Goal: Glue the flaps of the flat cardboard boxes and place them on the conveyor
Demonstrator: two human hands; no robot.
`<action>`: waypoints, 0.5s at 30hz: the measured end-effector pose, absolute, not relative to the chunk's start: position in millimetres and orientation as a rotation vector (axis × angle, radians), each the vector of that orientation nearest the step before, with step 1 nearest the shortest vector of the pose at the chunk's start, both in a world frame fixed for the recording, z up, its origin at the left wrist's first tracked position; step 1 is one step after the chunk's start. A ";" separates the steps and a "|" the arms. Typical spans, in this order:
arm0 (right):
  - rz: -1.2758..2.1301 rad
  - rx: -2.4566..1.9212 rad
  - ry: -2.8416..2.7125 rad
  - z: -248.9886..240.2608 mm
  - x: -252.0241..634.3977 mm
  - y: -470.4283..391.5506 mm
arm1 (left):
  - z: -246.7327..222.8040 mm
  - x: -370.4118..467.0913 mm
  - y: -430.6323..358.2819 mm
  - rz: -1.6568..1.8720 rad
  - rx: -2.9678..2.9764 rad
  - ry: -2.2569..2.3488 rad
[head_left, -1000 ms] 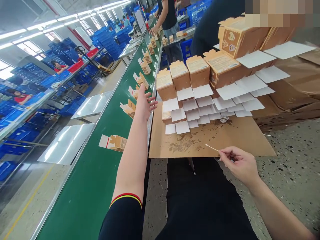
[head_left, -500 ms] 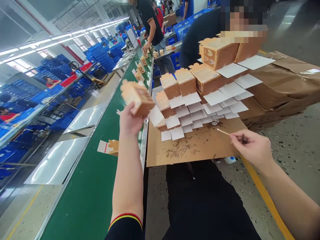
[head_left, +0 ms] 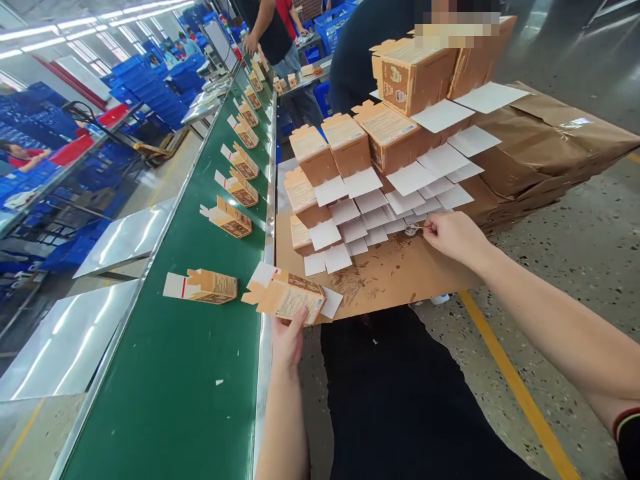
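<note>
My left hand [head_left: 290,337] grips a small printed carton [head_left: 295,297] by its lower side, thumb on the printed face. The carton lies tilted at the table's near left corner, flaps open at both ends. My right hand [head_left: 453,235] is closed in a pinch on a thin cotton swab [head_left: 421,227], mostly hidden by the fingers. The swab's tip is at a small clear dish [head_left: 411,229] on the brown cardboard sheet [head_left: 400,273]. Beyond are stacked cartons [head_left: 345,143], their white flaps [head_left: 325,235] sticking out towards me.
A green conveyor belt [head_left: 200,373] runs along my left, carrying a row of open cartons [head_left: 220,287]. A person in dark clothes [head_left: 370,53] sits behind the stack; another person [head_left: 260,33] stands farther along the belt. Brown wrapped stacks [head_left: 550,150] lie at the right.
My left hand has brought the carton down and towards me from near the stack. My right hand has moved forward and left, taking the swab to the dish. More cartons show on the belt.
</note>
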State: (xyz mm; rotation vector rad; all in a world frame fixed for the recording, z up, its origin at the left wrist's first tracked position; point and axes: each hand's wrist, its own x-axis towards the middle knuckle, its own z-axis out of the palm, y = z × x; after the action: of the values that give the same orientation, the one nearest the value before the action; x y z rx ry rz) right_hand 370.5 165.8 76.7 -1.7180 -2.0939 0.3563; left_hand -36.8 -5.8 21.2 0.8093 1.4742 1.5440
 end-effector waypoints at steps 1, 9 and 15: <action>0.355 -1.712 -2.110 74.0 370.3 170.2 | 17.2 -34.5 -3.2 1.542 0.806 1.485; 0.380 -1.588 -1.991 77.3 369.5 139.0 | 7.3 -23.5 5.6 1.536 0.891 1.514; 0.825 -1.135 -2.007 39.8 277.8 37.8 | 5.8 -14.3 8.4 1.516 0.961 1.551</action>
State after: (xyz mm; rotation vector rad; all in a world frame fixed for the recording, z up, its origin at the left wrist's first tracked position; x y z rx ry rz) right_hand 277.8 37.8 39.8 -1.1346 -2.0070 0.8246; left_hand -14.3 8.4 5.8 0.9615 1.5507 1.5159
